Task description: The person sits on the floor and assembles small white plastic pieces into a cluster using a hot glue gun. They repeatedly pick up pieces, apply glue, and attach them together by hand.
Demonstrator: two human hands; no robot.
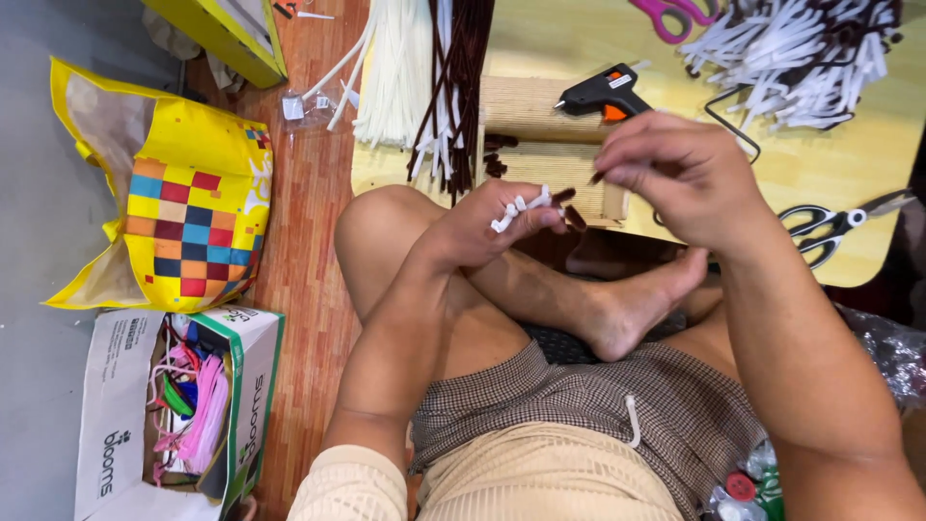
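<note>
My left hand (497,224) is closed around a small bundle of short white and dark brown pipe-cleaner pieces (532,205), held above my crossed legs. My right hand (675,174) hovers just to the right of it, its fingertips pinching one short dark brown piece (597,178). A black and orange glue gun (605,94) lies on a small woven block (526,108) right behind my hands. A few loose brown pieces (496,154) lie on that block.
Long white strips (397,68) and brown strips (463,77) lie at the back. Cut white pieces (801,58) are heaped on a yellow board (849,154), with pink scissors (675,14) and black scissors (834,227). A yellow checked bag (188,212) and an open box of craft supplies (183,405) stand at left.
</note>
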